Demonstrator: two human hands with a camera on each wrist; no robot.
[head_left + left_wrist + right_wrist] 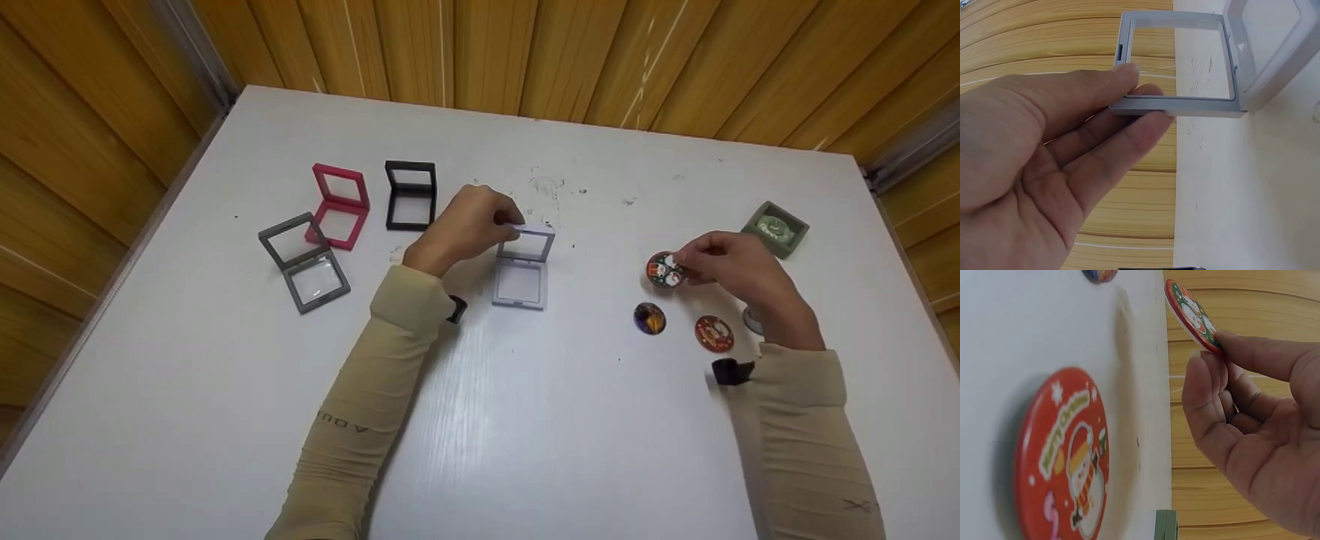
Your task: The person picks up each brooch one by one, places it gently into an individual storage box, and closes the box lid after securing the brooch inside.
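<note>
My left hand [474, 229] pinches the raised lid of a pale lilac-white display frame [519, 283] between thumb and fingers at a corner. The frame stands opened on the table, its base flat with a clear window. On the right, my right hand [739, 274] pinches the edge of a round badge [664, 269] with a red rim and Christmas figures on green. In the right wrist view that badge [1190, 316] is tilted up above the table. Nearer me lie a red snowman badge [714, 334] and a dark purple-and-yellow badge [649, 319].
Three more opened frames stand to the left: grey [316, 281], pink-red [341, 229] and black [411, 209]. A green square box [776, 229] with a pale round thing inside sits beyond my right hand. Another round piece [752, 321] is partly hidden by my right wrist.
</note>
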